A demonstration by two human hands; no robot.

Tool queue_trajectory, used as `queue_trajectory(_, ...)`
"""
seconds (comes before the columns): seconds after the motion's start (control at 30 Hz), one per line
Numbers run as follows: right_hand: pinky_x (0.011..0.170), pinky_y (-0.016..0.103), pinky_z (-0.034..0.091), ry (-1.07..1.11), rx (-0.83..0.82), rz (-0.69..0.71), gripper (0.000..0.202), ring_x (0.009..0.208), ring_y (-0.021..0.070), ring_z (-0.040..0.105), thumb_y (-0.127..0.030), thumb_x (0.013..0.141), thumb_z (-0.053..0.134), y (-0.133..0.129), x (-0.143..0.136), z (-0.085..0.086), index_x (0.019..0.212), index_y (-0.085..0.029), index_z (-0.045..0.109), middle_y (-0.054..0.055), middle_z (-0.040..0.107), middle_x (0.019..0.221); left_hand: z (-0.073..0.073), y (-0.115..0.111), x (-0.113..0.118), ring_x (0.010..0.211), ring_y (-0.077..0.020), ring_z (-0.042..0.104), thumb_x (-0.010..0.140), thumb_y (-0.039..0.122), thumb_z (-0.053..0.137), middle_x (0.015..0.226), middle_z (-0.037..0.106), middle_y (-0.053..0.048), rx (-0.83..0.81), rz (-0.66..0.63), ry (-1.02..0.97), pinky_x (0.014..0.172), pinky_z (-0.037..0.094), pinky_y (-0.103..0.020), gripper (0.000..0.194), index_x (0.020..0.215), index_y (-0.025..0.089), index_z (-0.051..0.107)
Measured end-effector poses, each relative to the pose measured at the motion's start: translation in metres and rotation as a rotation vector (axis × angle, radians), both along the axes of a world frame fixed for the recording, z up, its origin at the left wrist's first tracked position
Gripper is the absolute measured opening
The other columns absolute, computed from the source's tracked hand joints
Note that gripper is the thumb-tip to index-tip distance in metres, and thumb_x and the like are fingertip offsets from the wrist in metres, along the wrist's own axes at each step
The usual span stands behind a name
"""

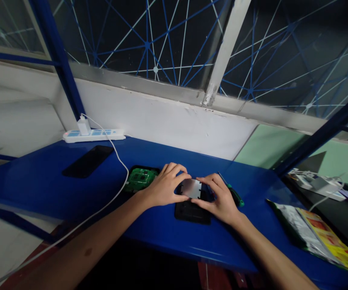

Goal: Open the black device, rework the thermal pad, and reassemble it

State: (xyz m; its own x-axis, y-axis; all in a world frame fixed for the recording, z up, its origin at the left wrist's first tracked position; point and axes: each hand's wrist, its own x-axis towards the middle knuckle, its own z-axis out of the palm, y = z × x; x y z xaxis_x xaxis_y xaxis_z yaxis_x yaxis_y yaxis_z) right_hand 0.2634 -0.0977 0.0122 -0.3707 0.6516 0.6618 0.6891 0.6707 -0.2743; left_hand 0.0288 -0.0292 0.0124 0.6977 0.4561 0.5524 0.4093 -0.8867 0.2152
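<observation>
The power strip [101, 135] is located at the far edge of the table [150, 229], toward its far left corner. A white charger [83, 126] is plugged into it. The white cable [128, 172] runs from the charger across the left part of the table and over the near edge. A snack bag [319, 235] lies at the right end. Blue posts [56, 60] stand at left and right. Beyond the far edge: white wall [174, 121], green panel [272, 147], patterned window [174, 44].

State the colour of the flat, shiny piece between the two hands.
The shiny piece is silvery grey, seen best in the head view.
</observation>
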Motion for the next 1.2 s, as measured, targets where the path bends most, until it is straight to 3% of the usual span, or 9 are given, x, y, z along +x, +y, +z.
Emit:
queue_trajectory(0.4,0.081,0.041,0.057,-0.01,-0.032,0.055,0.061,0.094,0.0237,0.061,-0.041,0.086,0.076,-0.004,-0.005,-0.004,0.14,-0.029,0.051,0.007,0.059,0.104,0.002,-0.007,0.006,0.114,-0.0304,0.049,0.074,0.038,0.084,0.122,0.058,-0.009,-0.061,-0.045,0.003,0.097,0.045,-0.048,0.051,0.118,0.022,0.062)
queue_trajectory(0.53,0.083,0.042,0.057,0.051,-0.079,0.05,0.074,0.097,0.0241,0.06,-0.05,0.082,0.076,-0.005,-0.004,-0.004,0.145,-0.03,0.045,0.008,0.057,0.108,0.004,-0.008,0.005,0.114,-0.0295,0.048,0.075,0.047,0.085,0.121,0.058,-0.007,-0.138,-0.061,-0.073,0.098,0.046,-0.049,0.052,0.117,0.024,0.064)
queue_trajectory(0.7,0.086,0.045,0.058,0.075,-0.176,0.03,0.08,0.099,0.0262,0.06,-0.061,0.074,0.078,-0.004,-0.002,-0.002,0.14,-0.027,0.048,0.009,0.056,0.111,0.003,-0.005,0.005,0.112,-0.0283,0.047,0.072,0.055,0.087,0.12,0.057,-0.007,-0.218,-0.088,-0.18,0.101,0.045,-0.05,0.061,0.121,0.027,0.063)
queue_trajectory(0.97,0.089,0.046,0.058,0.018,-0.238,0.01,0.068,0.102,0.0264,0.06,-0.057,0.076,0.08,-0.002,-0.011,-0.005,0.13,-0.025,0.054,0.01,0.054,0.113,0.002,-0.005,0.006,0.111,-0.029,0.048,0.073,0.059,0.084,0.119,0.056,-0.007,-0.293,-0.134,-0.233,0.1,0.048,-0.054,0.063,0.125,0.03,0.063)
queue_trajectory(1.2,0.09,0.044,0.058,0.065,-0.194,0.008,0.05,0.102,0.0253,0.059,-0.049,0.084,0.074,0.0,-0.013,-0.012,0.122,-0.023,0.055,0.01,0.051,0.112,-0.001,-0.006,0.007,0.112,-0.0286,0.049,0.071,0.055,0.088,0.122,0.054,-0.008,-0.306,-0.17,-0.214,0.101,0.048,-0.052,0.066,0.126,0.032,0.062)
